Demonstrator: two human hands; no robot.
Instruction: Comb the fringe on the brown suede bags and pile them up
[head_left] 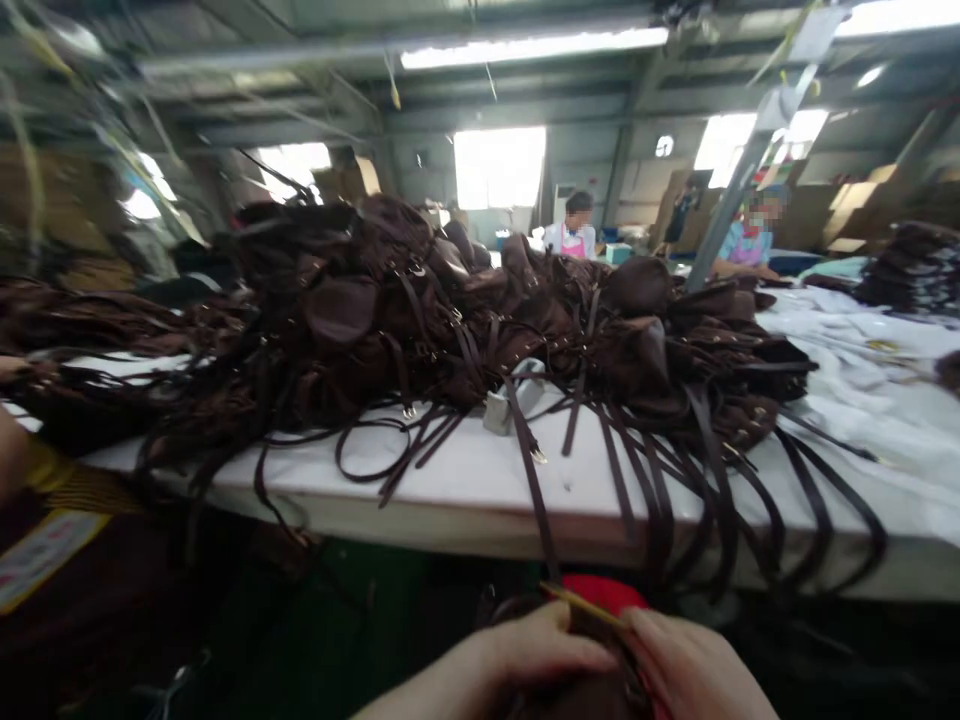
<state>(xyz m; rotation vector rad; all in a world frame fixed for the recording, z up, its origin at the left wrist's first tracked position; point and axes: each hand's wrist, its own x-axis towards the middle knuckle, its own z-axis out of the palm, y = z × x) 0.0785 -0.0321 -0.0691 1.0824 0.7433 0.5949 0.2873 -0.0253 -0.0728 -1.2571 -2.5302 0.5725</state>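
At the bottom of the head view my left hand (544, 645) and my right hand (690, 655) are close together, their fingers curled on a dark brown bag-like piece (600, 692). A thin yellowish strip (581, 603) runs between my fingertips along its top; I cannot make out what it is. Something red (611, 590) shows just behind my hands. Beyond them, a heap of dark brown bags (420, 320) with straps and metal buckles covers much of a white table (465, 480). One buckled strap (534, 480) hangs over the front edge towards my hands.
A grey cloth-like piece (514, 400) lies at the heap's front. More straps (720, 490) dangle over the edge. White material (892, 370) spreads at the right. Another person's arm with a yellow cuff (82, 490) is at the left. Two people (571, 235) are across the table; a slanted pole (727, 220) stands there.
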